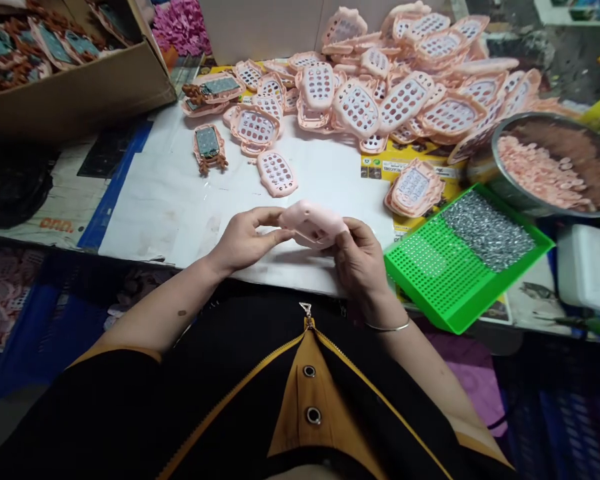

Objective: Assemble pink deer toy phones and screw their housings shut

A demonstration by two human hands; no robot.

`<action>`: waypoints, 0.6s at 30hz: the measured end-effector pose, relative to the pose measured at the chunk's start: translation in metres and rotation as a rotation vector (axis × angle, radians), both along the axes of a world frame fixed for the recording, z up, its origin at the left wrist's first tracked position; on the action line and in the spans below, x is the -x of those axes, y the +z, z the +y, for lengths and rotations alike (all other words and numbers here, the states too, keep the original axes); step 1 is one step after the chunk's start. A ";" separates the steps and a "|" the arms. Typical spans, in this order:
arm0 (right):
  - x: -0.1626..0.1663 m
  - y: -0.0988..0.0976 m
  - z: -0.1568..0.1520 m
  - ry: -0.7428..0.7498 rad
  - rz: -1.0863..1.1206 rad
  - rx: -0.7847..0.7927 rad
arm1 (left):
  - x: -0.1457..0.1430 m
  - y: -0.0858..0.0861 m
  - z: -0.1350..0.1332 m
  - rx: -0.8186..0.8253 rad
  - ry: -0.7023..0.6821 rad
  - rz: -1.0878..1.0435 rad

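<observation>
A pale pink plastic toy-phone casing (313,219) is held up between both hands over the front edge of the white work surface. Fingers and thumb of my left hand (247,237) pinch its left end. My right hand (361,257) grips the right end, thumb on the near side. An opening shows in the casing's face toward me; its far side is hidden. Just beyond lies a pink casing with keypad holes (277,173). Left of that sits a casing part with a green circuit board (209,143) and brown pieces at its lower end.
Many pink keypad casings (357,107) are heaped along the back. On the right stand a green perforated tray (420,263) of small metal screws and a metal bowl (503,200) of small pink pieces. A cardboard box (80,100) with board-fitted parts is at left.
</observation>
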State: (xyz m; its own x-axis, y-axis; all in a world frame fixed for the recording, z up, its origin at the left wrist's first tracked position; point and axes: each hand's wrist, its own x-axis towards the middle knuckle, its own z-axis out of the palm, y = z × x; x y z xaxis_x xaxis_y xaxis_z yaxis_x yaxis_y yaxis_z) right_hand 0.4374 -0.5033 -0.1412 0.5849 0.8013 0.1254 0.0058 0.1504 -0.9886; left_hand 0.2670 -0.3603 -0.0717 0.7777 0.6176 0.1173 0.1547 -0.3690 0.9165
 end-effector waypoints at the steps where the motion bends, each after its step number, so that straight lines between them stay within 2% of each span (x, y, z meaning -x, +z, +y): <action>1: -0.002 -0.002 0.000 0.012 0.062 -0.020 | 0.000 0.004 -0.004 -0.046 -0.006 -0.014; 3: -0.003 -0.005 -0.001 0.026 0.086 -0.064 | -0.001 0.011 -0.015 -0.167 -0.008 -0.062; 6: -0.003 -0.008 -0.001 0.032 -0.017 -0.084 | -0.006 0.017 -0.029 -0.302 -0.001 -0.133; 10: -0.004 -0.010 -0.005 0.024 -0.149 -0.086 | -0.009 0.020 -0.037 -0.346 0.017 -0.150; 12: -0.007 -0.004 -0.009 0.000 -0.206 -0.096 | -0.007 0.027 -0.034 -0.325 -0.003 -0.138; 14: -0.009 0.010 -0.015 -0.032 -0.271 -0.093 | -0.003 0.036 -0.029 -0.289 -0.072 -0.066; 16: -0.009 0.028 -0.025 -0.034 -0.428 -0.089 | -0.003 0.046 -0.025 -0.263 -0.212 0.080; 18: -0.005 0.047 -0.035 0.033 -0.726 -0.092 | -0.008 0.050 -0.025 -0.244 -0.398 0.238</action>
